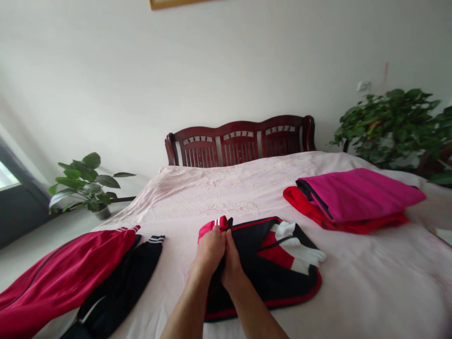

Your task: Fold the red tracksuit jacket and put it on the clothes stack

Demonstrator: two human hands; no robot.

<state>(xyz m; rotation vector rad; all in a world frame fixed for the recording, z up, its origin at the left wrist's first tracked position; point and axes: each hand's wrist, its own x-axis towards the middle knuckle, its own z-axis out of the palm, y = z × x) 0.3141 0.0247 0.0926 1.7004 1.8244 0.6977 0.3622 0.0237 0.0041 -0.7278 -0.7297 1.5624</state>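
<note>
A black, red and white jacket [282, 263] lies spread on the pale pink bed sheet [219, 188] in front of me. My left hand [209, 250] and my right hand [231, 261] press together at the jacket's left side. Both have their fingers closed on a bunched red and black fold of the jacket. My forearms reach in from the bottom edge, close side by side.
A red jacket [60, 278] and a black garment [120, 287] lie at the left edge of the bed. A folded magenta garment [356, 190] rests on a red one [353, 223] at the right. A wooden headboard [240, 140] stands behind, with potted plants at left [86, 186] and right [395, 125].
</note>
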